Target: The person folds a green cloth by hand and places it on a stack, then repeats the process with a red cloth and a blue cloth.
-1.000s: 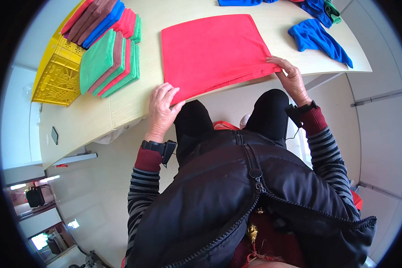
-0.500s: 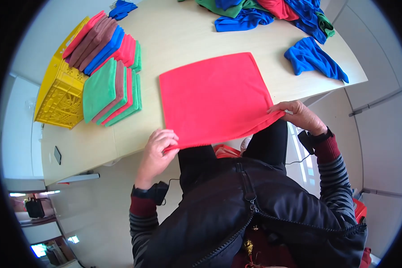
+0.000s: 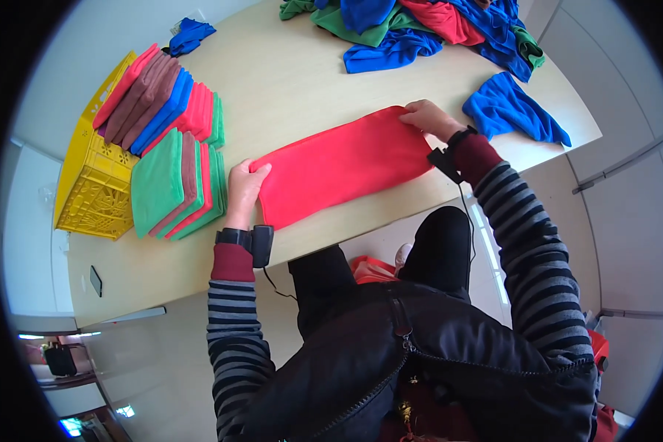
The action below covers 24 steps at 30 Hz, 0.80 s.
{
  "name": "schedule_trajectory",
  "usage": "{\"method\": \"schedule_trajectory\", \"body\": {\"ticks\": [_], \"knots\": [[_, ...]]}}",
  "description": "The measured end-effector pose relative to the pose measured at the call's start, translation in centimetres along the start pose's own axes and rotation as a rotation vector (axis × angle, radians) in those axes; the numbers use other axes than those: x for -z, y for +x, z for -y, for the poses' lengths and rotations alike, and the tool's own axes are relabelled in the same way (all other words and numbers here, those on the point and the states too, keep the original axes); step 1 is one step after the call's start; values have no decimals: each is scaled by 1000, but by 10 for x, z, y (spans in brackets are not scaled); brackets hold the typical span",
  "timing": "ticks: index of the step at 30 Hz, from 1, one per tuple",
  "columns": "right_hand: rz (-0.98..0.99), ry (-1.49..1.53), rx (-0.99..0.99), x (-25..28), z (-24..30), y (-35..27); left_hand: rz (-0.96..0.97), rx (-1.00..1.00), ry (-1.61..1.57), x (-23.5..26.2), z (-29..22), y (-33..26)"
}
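Note:
A red towel (image 3: pixel 346 169) lies on the table, doubled over into a long strip that slants up to the right. At its far left corner my left hand (image 3: pixel 244 190) pinches the edge between thumb and fingers. My right hand (image 3: pixel 429 121) grips the far right corner, its fingertips closed on the cloth. Left of my left hand stand folded towels in green, brown and red (image 3: pixel 171 184), packed upright side by side. Behind them another folded row (image 3: pixel 158 103) of red, brown, blue and green leans against the yellow basket.
The yellow plastic basket (image 3: pixel 96 188) lies at the table's left. A heap of crumpled blue, green and red cloths (image 3: pixel 412 33) covers the far right, with a single blue cloth (image 3: pixel 512 110) nearer. A small blue cloth (image 3: pixel 190 37) lies far left. A dark flat object (image 3: pixel 96 281) rests near the left edge.
Both hands have moved away from me, carrying the towel's near edge to its far edge. The squarish towel is now folded into a narrower strip.

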State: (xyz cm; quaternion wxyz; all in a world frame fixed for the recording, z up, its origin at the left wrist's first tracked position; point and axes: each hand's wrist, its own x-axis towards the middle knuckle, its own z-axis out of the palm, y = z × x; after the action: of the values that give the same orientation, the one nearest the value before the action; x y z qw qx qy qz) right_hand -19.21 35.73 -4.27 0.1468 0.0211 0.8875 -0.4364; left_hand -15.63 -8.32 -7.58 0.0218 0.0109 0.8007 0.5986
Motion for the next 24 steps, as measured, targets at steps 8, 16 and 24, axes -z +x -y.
{"method": "schedule_trajectory", "body": {"ticks": [8, 16, 24], "knots": [[-220, 3, -23, -25, -4, -40, -192, -57, -45, -9, 10, -20], [-524, 74, 10, -61, -18, -99, -364, -68, 375, -43, -19, -100], [-622, 271, 145, -76, -26, -93, -502, -141, 440, -45, -24, -99]]}}
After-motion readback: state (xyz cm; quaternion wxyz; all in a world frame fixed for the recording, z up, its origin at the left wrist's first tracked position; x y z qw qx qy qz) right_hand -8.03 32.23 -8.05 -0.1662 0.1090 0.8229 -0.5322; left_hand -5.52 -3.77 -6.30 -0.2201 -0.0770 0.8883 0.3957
